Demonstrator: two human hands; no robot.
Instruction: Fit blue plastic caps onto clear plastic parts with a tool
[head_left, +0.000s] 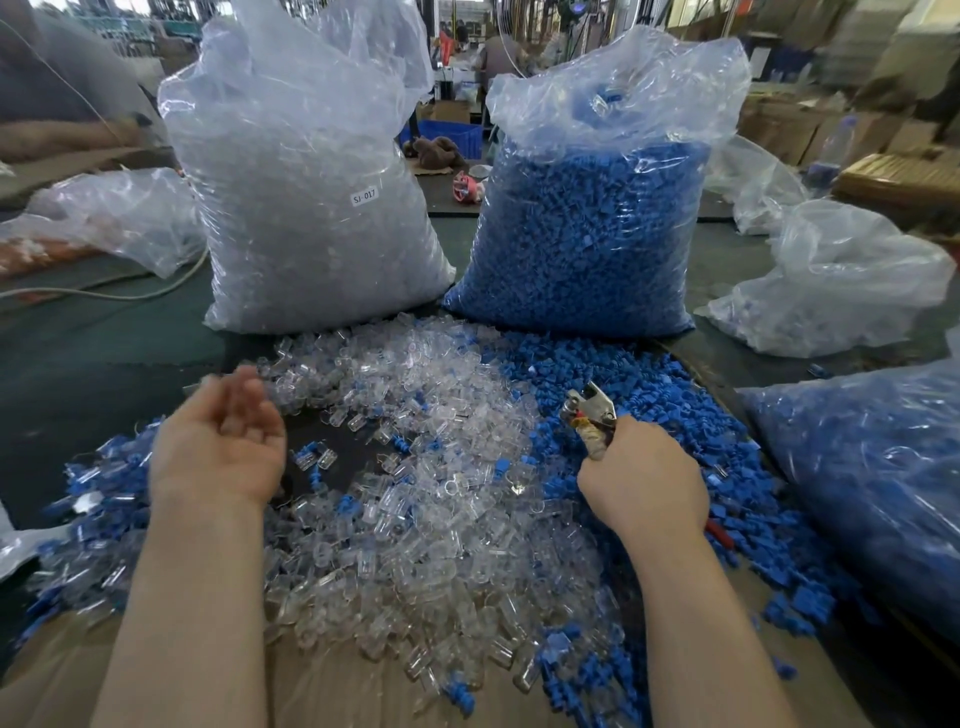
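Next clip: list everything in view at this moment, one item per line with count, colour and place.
Tall plastic bag of clear parts: one, clear, labelled SJ-017, back left.
Tall plastic bag of blue caps: one, blue contents, back right.
Loose pile of clear plastic parts: many, clear, centre.
Loose pile of blue plastic caps: many, blue, right of centre.
Heap of assembled clear-and-blue pieces: many, near left.
Bag of blue pieces: one, right edge.
Crumpled plastic bags: several, clear, both sides.
Metal plier-like tool: one, silver, in right hand.
Left hand: palm up, seemingly empty, blurred.
Right hand: grips tool.
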